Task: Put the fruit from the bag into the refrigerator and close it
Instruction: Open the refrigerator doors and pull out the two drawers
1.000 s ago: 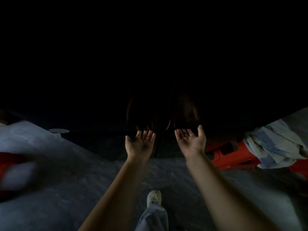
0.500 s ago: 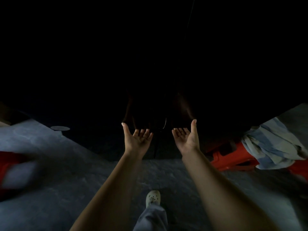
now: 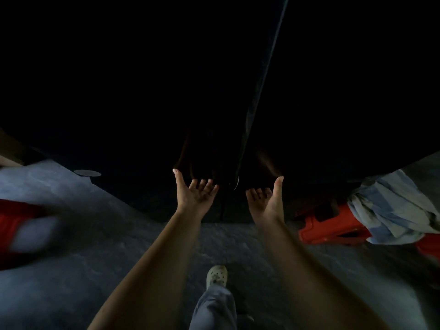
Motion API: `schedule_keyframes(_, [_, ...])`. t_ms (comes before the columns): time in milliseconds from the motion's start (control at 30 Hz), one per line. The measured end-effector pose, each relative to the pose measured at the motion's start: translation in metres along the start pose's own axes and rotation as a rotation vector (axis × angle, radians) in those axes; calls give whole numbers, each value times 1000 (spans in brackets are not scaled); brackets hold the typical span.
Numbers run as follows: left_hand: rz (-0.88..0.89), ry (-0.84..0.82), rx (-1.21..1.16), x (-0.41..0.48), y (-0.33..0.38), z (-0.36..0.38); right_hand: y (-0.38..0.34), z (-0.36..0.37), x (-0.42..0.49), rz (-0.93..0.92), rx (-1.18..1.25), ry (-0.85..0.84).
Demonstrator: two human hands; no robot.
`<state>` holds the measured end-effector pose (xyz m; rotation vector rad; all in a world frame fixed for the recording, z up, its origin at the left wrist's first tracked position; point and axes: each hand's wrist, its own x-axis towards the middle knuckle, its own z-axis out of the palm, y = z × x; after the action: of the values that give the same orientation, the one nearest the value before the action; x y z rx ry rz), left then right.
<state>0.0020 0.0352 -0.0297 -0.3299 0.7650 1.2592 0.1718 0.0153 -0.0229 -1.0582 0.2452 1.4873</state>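
Near the middle, far from us: a tall, very dark refrigerator front [image 3: 147, 91] fills the upper view, with one thin pale seam [image 3: 262, 91] running down between its two dark panels.
Left hand [image 3: 195, 196]: palm up, fingers spread, holding nothing, just short of the dark front.
Right hand [image 3: 266, 201]: likewise loose and bare, palm up, thumb raised, just right of the seam.
Fruit and bag: we cannot find either; both are out of view or lost in the dark.
Door state: we judge the doors shut or nearly so, since only the seam shows; the gloom leaves this unsure.
Step in hand: reaching to the doors, either to open them or press them home, we cannot tell which.
Doing it well: we should set our fingertips beside the seam on each panel, feel for an edge, and move both sides evenly.
Floor: grey mottled stone [image 3: 142, 246], our white perforated clog [image 3: 216, 275] below.
Right side: an orange plastic stool [image 3: 331, 225] under a pale blue striped cloth [image 3: 390, 210]; we should keep our elbow off it.
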Motion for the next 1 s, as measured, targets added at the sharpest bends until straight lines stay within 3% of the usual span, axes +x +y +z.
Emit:
schedule_keyframes(333, [23,15,1,-4,-2,0,-4,-16,-6,18,8,-106])
schedule_keyframes(733, [-9,9,165,-26,-5,-37,-4,-21,-8,-14,-106,-89])
schedule_keyframes(1000, [-49,1,171,-34,2,-36,-13,-24,-10,64,-91,-135])
